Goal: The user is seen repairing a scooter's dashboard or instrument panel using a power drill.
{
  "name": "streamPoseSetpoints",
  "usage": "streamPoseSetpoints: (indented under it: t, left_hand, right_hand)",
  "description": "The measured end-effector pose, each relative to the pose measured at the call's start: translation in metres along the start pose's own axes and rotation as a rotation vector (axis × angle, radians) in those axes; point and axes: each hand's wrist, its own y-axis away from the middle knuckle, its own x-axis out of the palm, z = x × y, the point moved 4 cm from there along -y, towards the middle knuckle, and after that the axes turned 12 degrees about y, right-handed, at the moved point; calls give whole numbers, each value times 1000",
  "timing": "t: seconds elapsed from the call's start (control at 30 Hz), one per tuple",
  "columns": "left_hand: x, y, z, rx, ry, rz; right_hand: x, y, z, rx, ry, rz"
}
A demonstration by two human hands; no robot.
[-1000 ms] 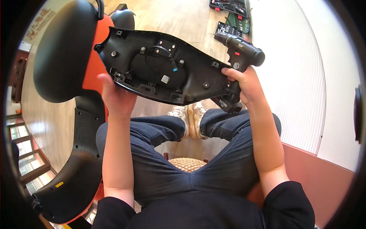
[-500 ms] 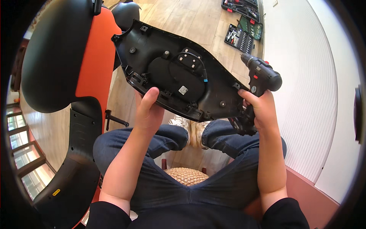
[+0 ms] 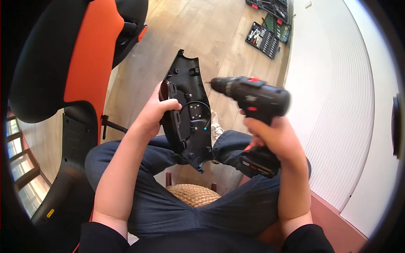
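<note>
A black moulded plastic cover panel (image 3: pixel 185 76) is tilted on edge above my knees, its inner side with clips, posts and a thin cable facing right. My left hand (image 3: pixel 154 110) grips its left edge, thumb over the rim. In my right hand (image 3: pixel 276 135) is a black cordless drill (image 3: pixel 257 97) with red buttons, held by the handle. Its chuck points left toward the panel, with a gap between them. The fingers behind the drill's handle are partly hidden.
On the left stands an orange and black scooter-like vehicle (image 3: pixel 90 55) with a black lever (image 3: pixel 112 122) sticking out. An open socket set case (image 3: pixel 263 40) and another tool case (image 3: pixel 274 8) lie on the wooden floor by the white wall (image 3: pixel 329 105). Beneath me is a woven seat (image 3: pixel 192 195).
The panel has turned from lying broad across to standing steeply on edge, now in my left hand alone. My right hand has let go of it and swung the drill leftward.
</note>
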Motion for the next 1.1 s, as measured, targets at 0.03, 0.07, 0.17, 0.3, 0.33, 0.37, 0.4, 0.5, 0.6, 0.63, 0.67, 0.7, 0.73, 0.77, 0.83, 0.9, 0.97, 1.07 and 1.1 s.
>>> streamPoseSetpoints:
  t: [0.03, 0.07, 0.17, 0.3, 0.33, 0.37, 0.4, 0.5, 0.6, 0.63, 0.67, 0.7, 0.73, 0.77, 0.83, 0.9, 0.97, 1.07, 1.1]
  left_hand:
    - [4, 2, 0, -8, -1, 2]
    - [7, 3, -1, -25, -23, 23]
    - [12, 4, 1, -49, -41, 54]
    - [9, 3, -1, -45, -46, 90]
    - [7, 3, -1, -45, -45, 86]
    - [6, 2, -1, -46, -36, 109]
    - [5, 2, -2, -47, -28, 132]
    - [8, 5, -5, -64, 8, 139]
    - [11, 7, -8, -42, 2, 120]
    - [8, 6, -7, -42, 3, 119]
    - [5, 5, -5, -44, -2, 126]
    - [3, 4, -4, -46, -7, 132]
    - [3, 4, -6, -46, -7, 128]
    - [4, 5, -7, -47, -16, 134]
    - [6, 6, -7, -50, -23, 138]
    - [8, 5, -7, -26, -12, 159]
    - [7, 5, -7, -30, -6, 156]
    - [4, 4, -7, -41, -7, 144]
    - [3, 3, -6, -48, -11, 138]
  right_hand:
    - [8, -2, -4, 2, 51, 39]
    - [11, -2, -5, 7, 50, 37]
    - [16, -2, -6, -39, 132, 69]
    - [14, -7, -12, 7, 45, 124]
    - [14, -8, -12, 22, -8, 137]
    - [13, -9, -10, 21, -7, 139]
    - [13, -9, -7, 35, -24, 150]
    - [12, -9, -7, 61, -37, 168]
    - [14, -9, -6, 74, -24, 181]
    - [15, -9, -6, 74, -16, 184]
    - [16, -9, -5, 74, -16, 188]
    - [18, -10, -4, 70, -19, 192]
    - [19, -10, -3, 67, -23, 197]
    - [19, -10, -3, 69, -22, 199]
    - [20, -10, -2, 60, -4, 187]
    - [19, -10, -3, 65, -1, 182]
    - [18, -9, -4, 67, 0, 180]
    - [16, -8, -6, 72, 9, 172]
    - [15, -8, -7, 81, 13, 167]
